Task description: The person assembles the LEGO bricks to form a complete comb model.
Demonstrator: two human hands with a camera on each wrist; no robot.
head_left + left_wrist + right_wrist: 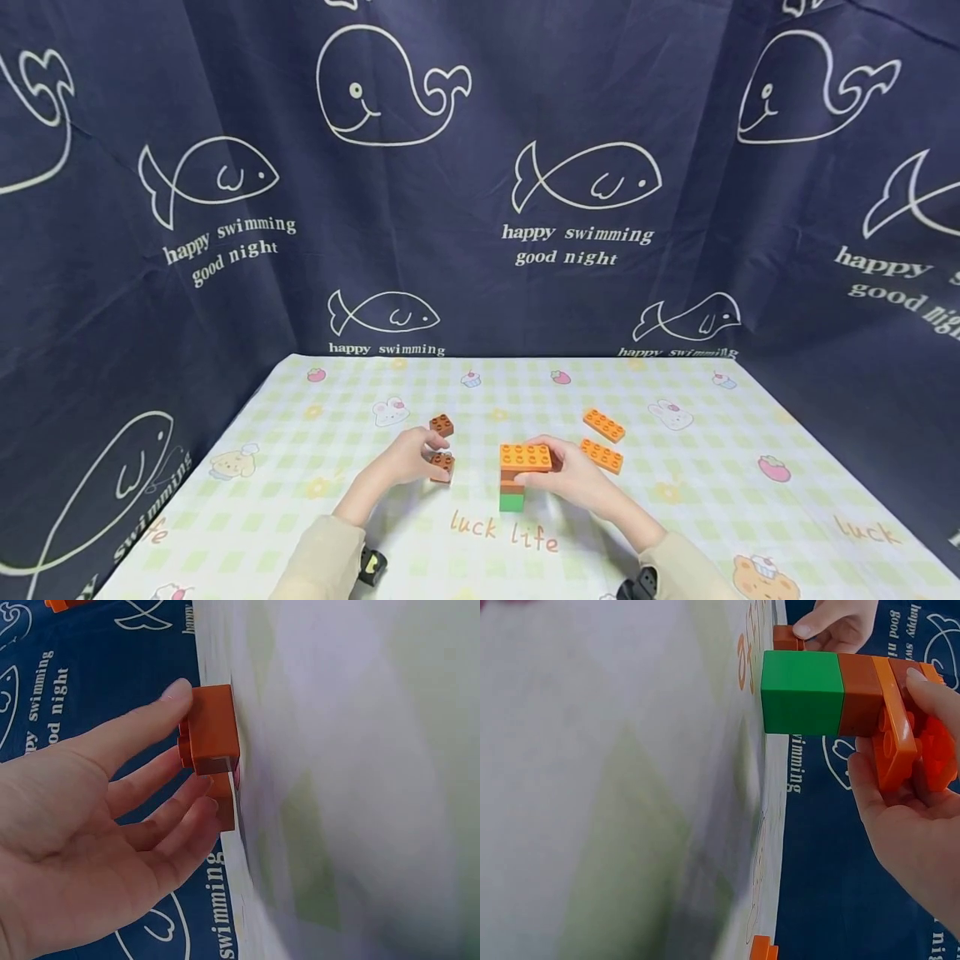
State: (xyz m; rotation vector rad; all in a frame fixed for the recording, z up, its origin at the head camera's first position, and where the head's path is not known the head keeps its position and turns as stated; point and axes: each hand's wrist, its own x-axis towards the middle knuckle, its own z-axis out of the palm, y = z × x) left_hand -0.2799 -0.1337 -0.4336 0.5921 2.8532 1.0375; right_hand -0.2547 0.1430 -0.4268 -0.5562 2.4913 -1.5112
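1. Right hand (pixel 572 472) is pinching the brick tower (pixel 861 696) roughly midway between the worktop (pixel 712 517)'s side edges.
2. Left hand (pixel 408 458) is touching the closer brown brick (pixel 214 724), more towards the left edge; can't tell from here if it's pinching.
3. Two orange bricks (pixel 602 457) are lying towards the right edge.

The head view is looking forward and down from above and behind the left hand (pixel 408 456) and right hand (pixel 576 475). Each wrist view, turned sideways, is facing its own hand closely, low over the table (pixel 420 567); head and right-wrist views are sharing both hands.
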